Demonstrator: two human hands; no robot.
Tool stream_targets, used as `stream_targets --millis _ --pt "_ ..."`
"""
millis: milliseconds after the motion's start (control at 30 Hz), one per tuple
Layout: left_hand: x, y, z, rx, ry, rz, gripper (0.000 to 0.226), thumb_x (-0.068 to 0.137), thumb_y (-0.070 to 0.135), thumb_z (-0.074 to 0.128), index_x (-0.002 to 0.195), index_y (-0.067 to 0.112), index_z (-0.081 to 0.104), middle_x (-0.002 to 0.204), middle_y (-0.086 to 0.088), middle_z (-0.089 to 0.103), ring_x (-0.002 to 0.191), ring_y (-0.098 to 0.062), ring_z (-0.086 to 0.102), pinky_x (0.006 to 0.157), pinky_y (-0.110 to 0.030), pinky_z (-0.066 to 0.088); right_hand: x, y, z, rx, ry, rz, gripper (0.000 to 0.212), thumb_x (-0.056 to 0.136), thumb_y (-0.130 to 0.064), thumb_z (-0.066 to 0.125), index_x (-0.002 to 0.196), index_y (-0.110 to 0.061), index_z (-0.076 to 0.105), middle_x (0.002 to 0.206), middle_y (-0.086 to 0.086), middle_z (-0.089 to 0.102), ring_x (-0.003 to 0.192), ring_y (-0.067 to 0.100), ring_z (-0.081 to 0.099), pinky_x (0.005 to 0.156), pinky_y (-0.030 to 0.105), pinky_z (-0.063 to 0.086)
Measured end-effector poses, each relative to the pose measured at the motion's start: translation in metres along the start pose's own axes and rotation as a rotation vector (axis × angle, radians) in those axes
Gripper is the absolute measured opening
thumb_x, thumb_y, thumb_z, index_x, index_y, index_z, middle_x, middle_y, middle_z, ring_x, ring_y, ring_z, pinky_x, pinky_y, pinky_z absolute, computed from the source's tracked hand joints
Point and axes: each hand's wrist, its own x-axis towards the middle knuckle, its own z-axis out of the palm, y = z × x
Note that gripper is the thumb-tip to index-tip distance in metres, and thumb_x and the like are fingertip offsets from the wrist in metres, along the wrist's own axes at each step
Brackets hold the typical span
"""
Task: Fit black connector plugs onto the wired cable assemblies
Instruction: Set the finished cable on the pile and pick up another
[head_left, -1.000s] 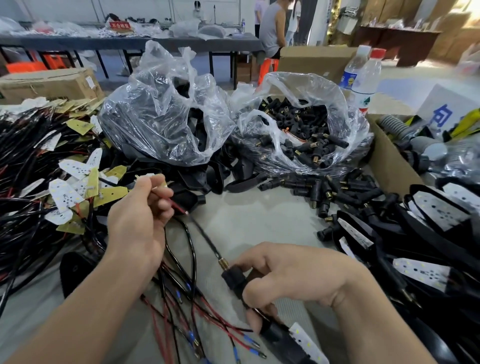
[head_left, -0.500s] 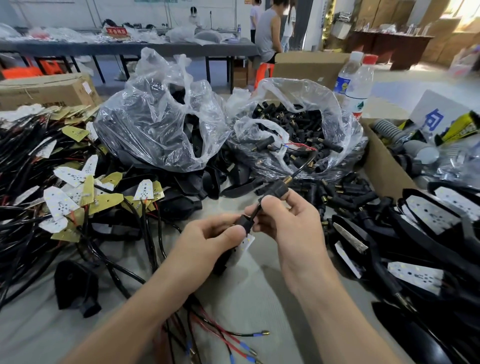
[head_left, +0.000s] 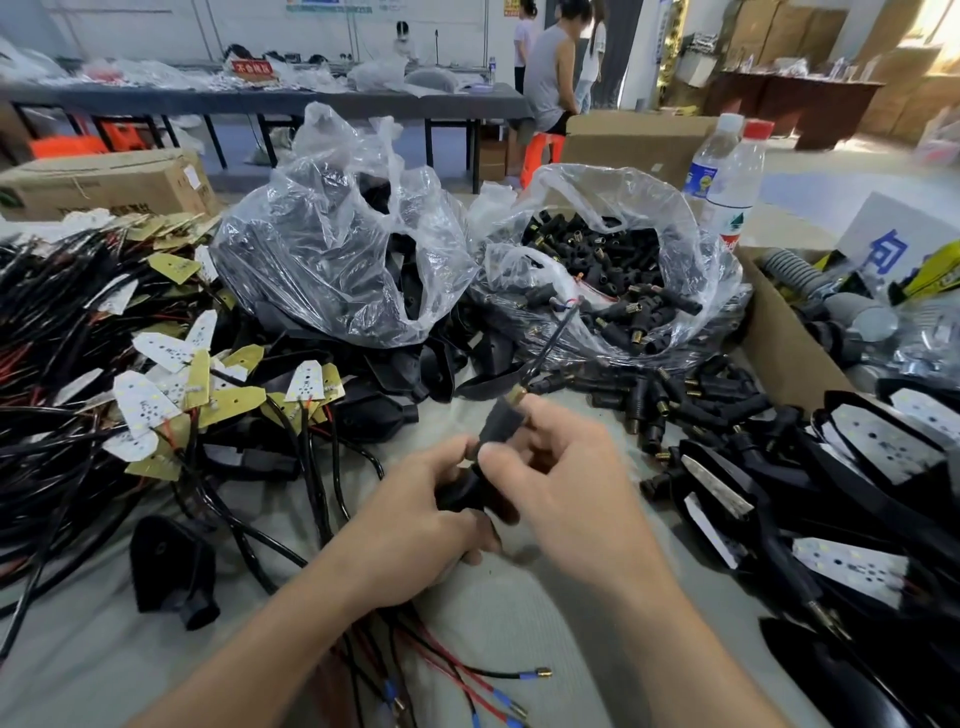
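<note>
Above left hand (head_left: 410, 512), plug (head_left: 501, 423) (apparently wired)

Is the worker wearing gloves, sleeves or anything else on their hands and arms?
No. The left hand and right hand are bare, with no gloves, rings or tape visible. The left forearm and right forearm are bare too: no sleeve, watch or wristband shows down to the picture's edge.

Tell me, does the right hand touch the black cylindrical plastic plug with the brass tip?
Touching. The head view shows the right hand pinching the black plug between thumb and fingers, with no gap.
</note>
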Motion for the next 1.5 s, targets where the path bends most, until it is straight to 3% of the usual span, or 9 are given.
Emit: stream_targets --millis 200,300,633,833,1033,1133,1200,1400,1500 --pt "0.002 0.0 0.001 -0.072 -0.023 0.054 0.038 0.067 0.002 0.061 0.087 0.032 0.071 0.082 -0.009 0.074 0.069 -0.02 0.069 0.064 -0.034 0.056 0.001 -0.001 -0.008 -0.061 -0.149 -0.013 0.013 0.087 -0.006 0.067 0.079 -0.017 0.065 0.064 -0.007 0.049 0.061 0.012 0.046 0.057 0.027 0.042" --pt "0.001 -0.001 0.003 -0.139 -0.023 0.061 0.033 0.066 -0.003 0.061 0.081 0.025 0.071 0.076 -0.011 0.071 0.066 -0.019 0.067 0.059 -0.028 0.054 0.001 -0.002 -0.009 -0.045 -0.203 -0.002 0.001 0.084 -0.01 0.067 0.085 -0.011 0.068 0.065 -0.004 0.048 0.061 0.013 0.043 0.056 0.032 0.04" --pt "-0.003 0.003 0.002 -0.092 -0.014 0.106 0.028 0.059 -0.001 0.06 0.081 0.015 0.068 0.071 -0.014 0.067 0.059 -0.027 0.062 0.057 -0.037 0.053 -0.009 -0.01 -0.009 -0.165 -0.208 -0.057 0.011 0.09 -0.009 0.07 0.083 -0.019 0.069 0.061 -0.012 0.048 0.059 0.007 0.044 0.058 0.03 0.042" --pt "-0.012 0.005 0.007 -0.027 0.066 0.195 0.033 0.056 0.004 0.06 0.078 0.026 0.069 0.069 -0.002 0.067 0.062 -0.018 0.066 0.057 -0.035 0.053 -0.013 -0.022 -0.01 -0.188 -0.251 -0.088 0.012 0.086 -0.013 0.067 0.084 -0.025 0.068 0.069 0.012 0.058 0.061 0.019 0.05 0.061 0.037 0.047" --pt "-0.02 0.0 0.009 0.1 0.156 0.193 0.017 0.063 0.02 0.062 0.077 0.021 0.071 0.069 -0.007 0.07 0.064 -0.029 0.068 0.059 -0.044 0.056 -0.013 -0.01 0.004 0.277 -0.116 0.207 0.013 0.089 -0.004 0.064 0.075 -0.002 0.064 0.06 0.007 0.05 0.051 0.013 0.048 0.051 0.022 0.041" --pt "-0.024 0.001 0.008 0.104 0.142 0.147 0.014 0.064 0.019 0.063 0.075 0.017 0.071 0.068 -0.007 0.07 0.061 -0.029 0.066 0.056 -0.048 0.055 -0.01 0.0 0.013 0.45 -0.046 0.403 0.033 0.094 -0.007 0.062 0.061 -0.012 0.062 0.053 0.004 0.047 0.044 0.015 0.042 0.048 0.024 0.035" --pt "-0.025 0.004 0.005 -0.011 0.063 0.115 0.015 0.064 0.018 0.064 0.075 0.011 0.071 0.072 -0.005 0.071 0.058 -0.024 0.065 0.053 -0.038 0.052 -0.008 0.003 0.016 0.492 -0.1 0.449 0.041 0.095 -0.013 0.061 0.054 -0.018 0.059 0.05 0.007 0.044 0.04 0.016 0.04 0.044 0.024 0.032" --pt "-0.023 0.002 -0.003 -0.069 0.048 0.052 0.023 0.058 0.02 0.069 0.075 0.005 0.072 0.071 -0.022 0.068 0.058 -0.028 0.064 0.061 -0.039 0.049 -0.007 -0.002 0.018 0.412 -0.277 0.28 0.007 0.085 -0.012 0.064 0.081 -0.013 0.07 0.073 0.022 0.055 0.055 0.029 0.05 0.048 0.029 0.044" --pt "-0.022 0.002 -0.001 -0.136 0.052 0.083 0.019 0.059 0.011 0.069 0.077 0.006 0.071 0.07 -0.013 0.068 0.059 -0.024 0.065 0.059 -0.036 0.052 -0.006 -0.009 0.018 0.342 -0.384 0.178 0.017 0.084 -0.009 0.059 0.093 -0.008 0.073 0.088 0.033 0.061 0.076 0.036 0.051 0.056 0.03 0.051"
